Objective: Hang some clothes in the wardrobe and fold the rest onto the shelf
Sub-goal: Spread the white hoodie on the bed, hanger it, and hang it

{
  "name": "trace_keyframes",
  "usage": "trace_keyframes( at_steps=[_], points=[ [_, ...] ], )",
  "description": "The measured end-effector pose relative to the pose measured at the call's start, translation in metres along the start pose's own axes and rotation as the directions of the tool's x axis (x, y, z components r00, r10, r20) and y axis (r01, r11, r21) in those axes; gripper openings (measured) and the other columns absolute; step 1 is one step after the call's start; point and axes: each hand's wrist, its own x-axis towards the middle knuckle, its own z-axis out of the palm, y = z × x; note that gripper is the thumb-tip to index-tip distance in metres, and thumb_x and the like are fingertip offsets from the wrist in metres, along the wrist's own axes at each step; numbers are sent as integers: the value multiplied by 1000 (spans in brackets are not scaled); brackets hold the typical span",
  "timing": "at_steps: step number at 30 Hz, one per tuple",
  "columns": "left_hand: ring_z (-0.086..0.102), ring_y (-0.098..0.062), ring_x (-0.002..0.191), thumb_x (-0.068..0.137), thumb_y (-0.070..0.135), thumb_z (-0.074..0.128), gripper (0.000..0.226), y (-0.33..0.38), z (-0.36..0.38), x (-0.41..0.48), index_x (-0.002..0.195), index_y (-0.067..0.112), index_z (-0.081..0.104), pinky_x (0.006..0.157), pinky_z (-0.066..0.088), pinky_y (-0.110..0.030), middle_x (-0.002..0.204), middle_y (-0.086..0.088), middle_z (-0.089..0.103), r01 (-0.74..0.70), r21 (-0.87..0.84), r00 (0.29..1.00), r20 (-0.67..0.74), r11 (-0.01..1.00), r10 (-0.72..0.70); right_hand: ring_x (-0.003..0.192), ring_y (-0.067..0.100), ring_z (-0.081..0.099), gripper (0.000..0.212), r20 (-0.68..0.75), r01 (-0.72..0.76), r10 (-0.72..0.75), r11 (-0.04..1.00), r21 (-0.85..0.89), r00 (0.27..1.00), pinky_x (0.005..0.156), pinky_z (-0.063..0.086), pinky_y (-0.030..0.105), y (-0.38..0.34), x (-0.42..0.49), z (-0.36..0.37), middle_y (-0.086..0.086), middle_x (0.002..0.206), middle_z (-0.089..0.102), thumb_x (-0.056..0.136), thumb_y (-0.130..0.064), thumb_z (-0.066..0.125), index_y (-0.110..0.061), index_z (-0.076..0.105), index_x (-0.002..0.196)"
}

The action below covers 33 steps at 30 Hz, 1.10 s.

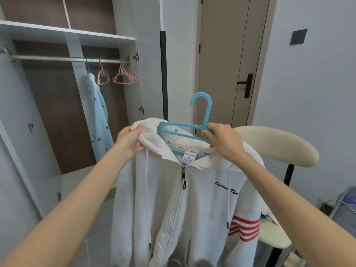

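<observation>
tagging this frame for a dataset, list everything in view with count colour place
hoodie: 1, white, red stripes, held centre
hanger: 1, blue, in hoodie neck
wardrobe: 1, white and brown, left
rail: 1, metal, in wardrobe
hung garment: 1, pale blue, on rail
spare hangers: several, pink, on rail
chair: 1, cream, right
door: 1, beige, behind
wall plate: 1, dark, right wall
left grip: 1, holds hoodie's hood
right grip: 1, holds hanger

L hand [128, 142], R hand [226, 140], forearms bare.
</observation>
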Motion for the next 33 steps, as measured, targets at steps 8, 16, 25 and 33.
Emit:
trace_keyframes(
  at_steps=[8, 16, 25, 33],
  points=[
    [65, -12, 83, 95, 32, 56, 18, -15, -4, 3, 99, 15, 56, 73, 55, -29, 99, -4, 64, -181, 273, 982, -11, 945, 191, 61, 5, 60, 19, -93, -59, 75, 984, 168, 993, 62, 41, 29, -13, 4, -5, -17, 69, 64, 92, -31, 58, -19, 68, 81],
    [62, -9, 77, 97, 27, 52, 13, -23, 6, 27, 90, 18, 56, 77, 51, -27, 86, 3, 63, -251, 260, 968, 62, 933, 243, 83, 19, 64, 19, -49, -84, 99, 967, 242, 994, 72, 49, 36, -15, 23, 7, -12, 81, 72, 89, -35, 61, -25, 73, 78],
    [64, -16, 85, 97, 30, 52, 22, -65, 3, 156, 81, 15, 53, 74, 53, -27, 91, -4, 63, -109, 235, 994, 1, 966, 112, 66, 13, 56, 23, 152, -136, 101, 962, 239, 983, 59, 40, 29, -6, 89, 75, -12, 64, 64, 89, -28, 62, -17, 69, 71],
    [55, -12, 115, 101, 27, 43, 40, -56, -2, 224, 140, 21, 42, 85, 47, -27, 133, 2, 55, -50, 371, 991, 136, 927, -1, 73, 15, 57, 31, 662, -618, 255, 679, 397, 705, 60, 56, 19, -24, 179, 114, 10, 81, 58, 95, -13, 58, -4, 54, 65]
  ],
)
